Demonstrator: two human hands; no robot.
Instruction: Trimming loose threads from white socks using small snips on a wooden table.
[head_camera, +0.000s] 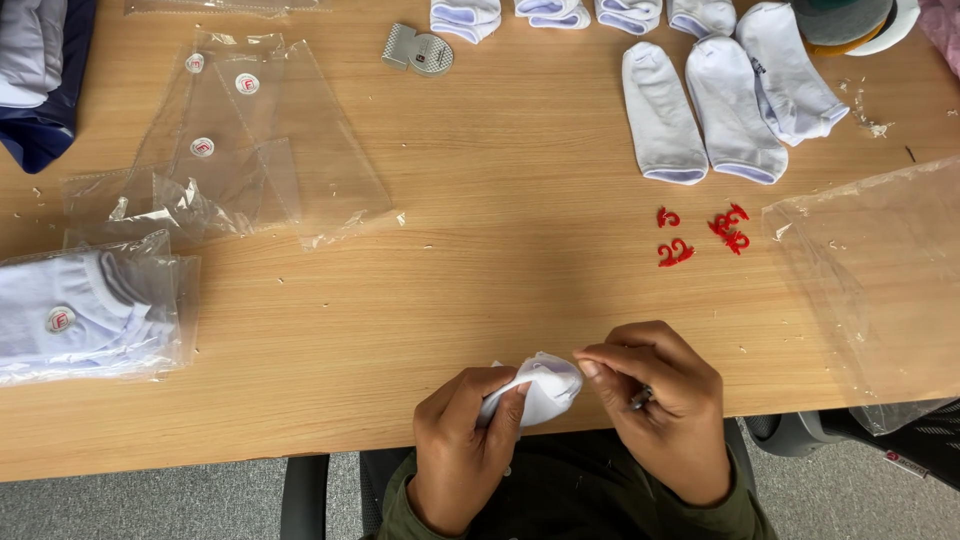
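Hands are closing on a soft, light white sock (540, 388) at the tabletop (500, 260) near edge: left hand (465, 440) gripping its bunched body, right hand (660, 400) pinching its limp cuff.

socks (718, 100) behind hooks (700, 235) (far side), bags (230, 140) left

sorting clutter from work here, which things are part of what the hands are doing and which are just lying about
In hand:
left hand and right hand pinching a bunched white sock

Lying about:
flat white socks
red plastic hooks
empty clear bags
bagged socks
metal clip
caps
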